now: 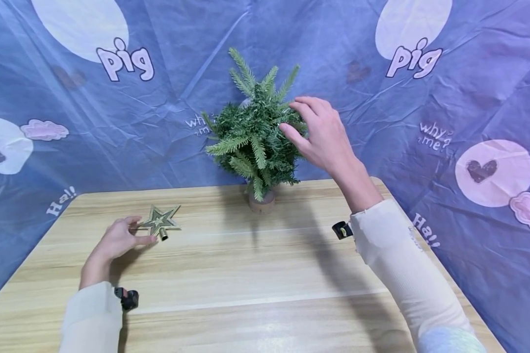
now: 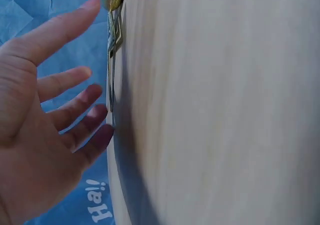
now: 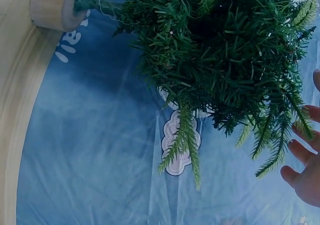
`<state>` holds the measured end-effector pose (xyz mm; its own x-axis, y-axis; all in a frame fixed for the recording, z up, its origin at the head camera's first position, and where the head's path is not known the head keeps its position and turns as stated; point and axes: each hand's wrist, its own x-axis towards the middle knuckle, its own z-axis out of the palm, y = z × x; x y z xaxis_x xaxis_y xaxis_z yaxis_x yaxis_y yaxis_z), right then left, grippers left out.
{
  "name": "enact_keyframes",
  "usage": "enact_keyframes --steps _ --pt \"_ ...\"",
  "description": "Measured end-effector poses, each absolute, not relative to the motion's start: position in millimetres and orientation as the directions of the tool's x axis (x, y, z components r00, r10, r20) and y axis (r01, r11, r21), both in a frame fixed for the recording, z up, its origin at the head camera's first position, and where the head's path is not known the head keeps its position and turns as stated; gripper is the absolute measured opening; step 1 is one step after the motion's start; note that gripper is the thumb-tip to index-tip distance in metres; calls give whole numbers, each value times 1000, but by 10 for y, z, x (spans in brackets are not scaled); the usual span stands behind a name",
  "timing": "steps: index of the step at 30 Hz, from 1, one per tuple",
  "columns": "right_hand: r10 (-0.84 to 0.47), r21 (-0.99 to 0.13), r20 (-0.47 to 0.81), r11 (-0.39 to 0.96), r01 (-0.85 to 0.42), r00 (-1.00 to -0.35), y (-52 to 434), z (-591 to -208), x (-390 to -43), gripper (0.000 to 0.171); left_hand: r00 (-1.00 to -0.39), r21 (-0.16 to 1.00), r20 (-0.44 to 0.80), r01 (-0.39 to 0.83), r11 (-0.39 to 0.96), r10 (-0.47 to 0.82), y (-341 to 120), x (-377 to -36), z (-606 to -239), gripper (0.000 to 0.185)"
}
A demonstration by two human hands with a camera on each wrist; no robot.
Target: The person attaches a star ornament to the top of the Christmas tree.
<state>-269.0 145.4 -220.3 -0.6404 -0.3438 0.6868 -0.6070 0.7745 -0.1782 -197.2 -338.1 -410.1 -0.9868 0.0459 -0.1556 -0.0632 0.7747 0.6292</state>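
Observation:
A gold star tree topper [image 1: 160,219] with a short tube at its lower side lies on the left of the table. My left hand [image 1: 118,238] is beside it, thumb and fingers spread at its left points; in the left wrist view the star [image 2: 113,50] shows edge-on near the thumb tip, and contact is hard to tell. A small artificial Christmas tree [image 1: 258,130] stands upright on a round wooden base [image 1: 262,203] at the table's back. My right hand [image 1: 322,133] is at the tree's upper right side, fingers loosely bent and apart, gripping nothing.
The pale wood-grain table [image 1: 229,274] ends at a blue printed cloth backdrop [image 1: 181,162], which rises behind it and along both sides. Black wrist cameras [image 1: 129,299] sit at both cuffs. The tree stands close to the back edge.

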Motion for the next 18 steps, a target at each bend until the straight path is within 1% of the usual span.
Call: enact_keyframes --steps 3,6,12,18 --pt "-343 -185 674 779 -599 -654 1442 -2213 -2702 57 -990 607 -130 -39 794 51 -3377 -2003 -4113 111" --pt "-344 -183 668 783 -594 -660 1437 -2223 -2713 57 -988 605 -140 -32 796 68 -3355 -2023 -4110 113" --pt "-358 -137 669 801 -582 -651 1405 -2228 -2748 57 -984 581 -159 -26 813 83 -3326 -2048 -4116 114" --pt "-363 -97 635 838 -537 -682 1376 -2227 -2766 59 -984 578 -165 -40 815 69 -3343 -2056 -4118 110"
